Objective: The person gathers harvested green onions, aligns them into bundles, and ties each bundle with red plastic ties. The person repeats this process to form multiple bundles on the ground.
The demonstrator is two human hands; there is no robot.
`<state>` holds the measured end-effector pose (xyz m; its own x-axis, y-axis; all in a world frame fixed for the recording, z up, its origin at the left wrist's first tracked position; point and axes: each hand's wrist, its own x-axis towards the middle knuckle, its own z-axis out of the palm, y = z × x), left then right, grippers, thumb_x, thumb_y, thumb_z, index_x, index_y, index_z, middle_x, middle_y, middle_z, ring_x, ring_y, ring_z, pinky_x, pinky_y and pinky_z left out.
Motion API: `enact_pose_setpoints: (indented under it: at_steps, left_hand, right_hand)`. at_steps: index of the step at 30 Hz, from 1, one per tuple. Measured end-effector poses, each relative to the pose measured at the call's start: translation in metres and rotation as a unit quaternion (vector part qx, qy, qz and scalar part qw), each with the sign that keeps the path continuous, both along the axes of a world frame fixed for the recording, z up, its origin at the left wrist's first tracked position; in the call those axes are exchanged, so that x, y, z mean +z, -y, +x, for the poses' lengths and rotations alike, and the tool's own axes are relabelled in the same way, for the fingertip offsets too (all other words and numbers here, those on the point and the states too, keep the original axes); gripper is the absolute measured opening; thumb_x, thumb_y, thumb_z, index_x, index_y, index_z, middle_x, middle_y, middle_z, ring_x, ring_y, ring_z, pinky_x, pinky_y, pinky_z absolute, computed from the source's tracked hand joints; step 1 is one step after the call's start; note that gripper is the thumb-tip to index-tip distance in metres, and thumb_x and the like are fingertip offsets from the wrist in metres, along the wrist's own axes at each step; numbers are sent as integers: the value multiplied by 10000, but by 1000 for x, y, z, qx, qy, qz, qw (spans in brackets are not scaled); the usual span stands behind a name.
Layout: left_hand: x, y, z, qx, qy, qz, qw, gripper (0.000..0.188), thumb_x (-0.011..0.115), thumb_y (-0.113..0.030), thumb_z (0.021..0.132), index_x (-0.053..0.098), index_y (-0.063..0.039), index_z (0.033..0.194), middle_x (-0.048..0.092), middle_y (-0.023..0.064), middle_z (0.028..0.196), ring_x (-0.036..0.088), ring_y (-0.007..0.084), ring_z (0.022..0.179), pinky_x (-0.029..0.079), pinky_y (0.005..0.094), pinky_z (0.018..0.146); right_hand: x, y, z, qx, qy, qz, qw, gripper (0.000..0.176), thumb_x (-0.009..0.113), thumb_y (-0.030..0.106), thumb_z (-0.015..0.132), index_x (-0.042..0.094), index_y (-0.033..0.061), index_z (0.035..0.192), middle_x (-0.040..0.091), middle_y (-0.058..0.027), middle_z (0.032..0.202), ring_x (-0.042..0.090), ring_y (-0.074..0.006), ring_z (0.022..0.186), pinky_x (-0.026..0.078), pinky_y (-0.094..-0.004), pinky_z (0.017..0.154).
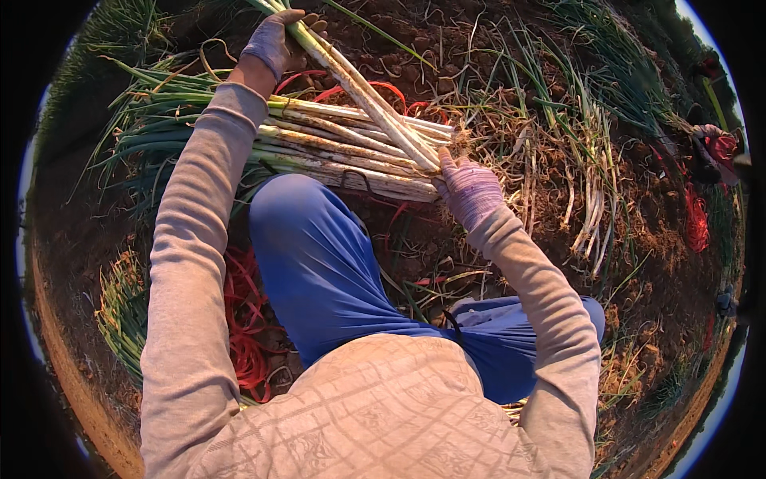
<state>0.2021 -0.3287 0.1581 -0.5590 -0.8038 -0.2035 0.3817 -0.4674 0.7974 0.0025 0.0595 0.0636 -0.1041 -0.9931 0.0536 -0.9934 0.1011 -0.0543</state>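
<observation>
My left hand (278,42), in a purple-grey glove with bare fingertips, is closed around the upper part of a few long green onions (365,90) at the top. My right hand (473,185), in a similar glove, holds the root end of those same stalks. They slant down to the right over a pile of green onions (341,141), whose white shafts point right and whose green leaves (149,143) spread left. The roots at the pile's right end (459,141) are brown and earthy. My bent knee in blue trousers lies just below the pile.
Red plastic strapping (248,353) lies tangled left of my leg, and more (696,218) at the right. Loose thin onions (592,203) and dry leaves litter the brown soil (640,263). A person's gloved hand (718,143) shows at the far right edge.
</observation>
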Motion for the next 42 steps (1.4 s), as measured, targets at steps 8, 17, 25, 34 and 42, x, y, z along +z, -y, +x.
enact_pose_setpoints:
  at_steps: [8, 17, 25, 34, 42]
  left_hand:
    - [-84, -65, 209, -128, 437, 99, 885, 829, 589, -694, 886, 552, 45, 1262, 662, 252, 1176, 684, 375, 1039, 571, 487, 901]
    - [-94, -132, 129, -212, 458, -684, 527, 651, 688, -458, 908, 560, -32, 1383, 587, 171, 1402, 527, 327, 1335, 369, 466, 1158]
    - [-145, -118, 101, -281, 533, -724, 336, 732, 629, -449, 915, 427, -35, 1483, 291, 172, 1627, 222, 309, 1532, 136, 470, 1254]
    - [-127, -109, 88, -278, 533, -729, 325, 897, 574, -570, 925, 276, -7, 1556, 223, 209, 1643, 159, 355, 1544, 67, 476, 1261]
    - [-131, -85, 58, -308, 551, -709, 313, 1080, 581, -728, 819, 297, 26, 1538, 277, 263, 1600, 199, 432, 1512, 70, 553, 1236]
  right_hand:
    - [-70, 56, 23, 41, -128, 135, 982, 490, 466, 189, 973, 467, 136, 1460, 647, -138, 1132, 628, -319, 1066, 474, -462, 902]
    - [-92, 50, 16, 42, -116, 79, 989, 539, 574, 286, 917, 505, 119, 1425, 633, -159, 1153, 595, -333, 1098, 469, -476, 910]
    - [-69, 68, 31, 3, -54, 88, 995, 737, 618, 571, 879, 545, 51, 1396, 502, -159, 1455, 426, -304, 1379, 248, -541, 1165]
    - [-88, 121, 39, -83, 72, 186, 976, 989, 440, 725, 922, 233, 18, 1582, 223, -177, 1654, 170, -315, 1545, 14, -522, 1243]
    - [-99, 108, 40, -57, 56, 128, 988, 1129, 509, 791, 836, 226, -22, 1567, 194, -232, 1644, 140, -369, 1543, 36, -551, 1238]
